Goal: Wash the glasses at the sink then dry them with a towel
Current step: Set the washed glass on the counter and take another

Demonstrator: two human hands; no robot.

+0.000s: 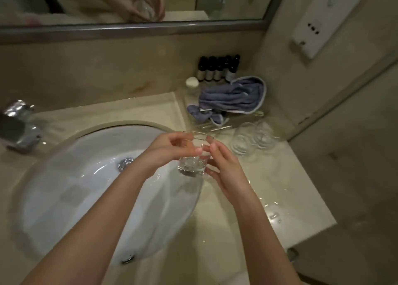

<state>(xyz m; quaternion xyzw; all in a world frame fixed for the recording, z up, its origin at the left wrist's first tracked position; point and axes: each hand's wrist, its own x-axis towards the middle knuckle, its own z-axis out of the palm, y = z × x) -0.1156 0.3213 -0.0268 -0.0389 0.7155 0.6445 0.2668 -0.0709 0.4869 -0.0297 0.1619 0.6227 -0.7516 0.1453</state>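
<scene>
I hold a clear drinking glass (pixel 194 166) upright over the right edge of the white sink (pixel 86 188). My left hand (pixel 170 149) grips its left side, fingers curled round the rim. My right hand (pixel 224 168) holds its right side, thumb at the rim and fingers round the wall. Two more clear glasses (pixel 254 140) stand on the counter to the right. A crumpled blue towel (pixel 234 98) lies behind them on a clear tray.
A chrome tap (pixel 19 125) stands at the far left of the basin. Several small dark bottles (pixel 217 69) line the back wall beside a white-capped jar (pixel 192 82). The beige counter (pixel 280 188) is wet and ends at the right. A mirror (pixel 129 2) hangs above.
</scene>
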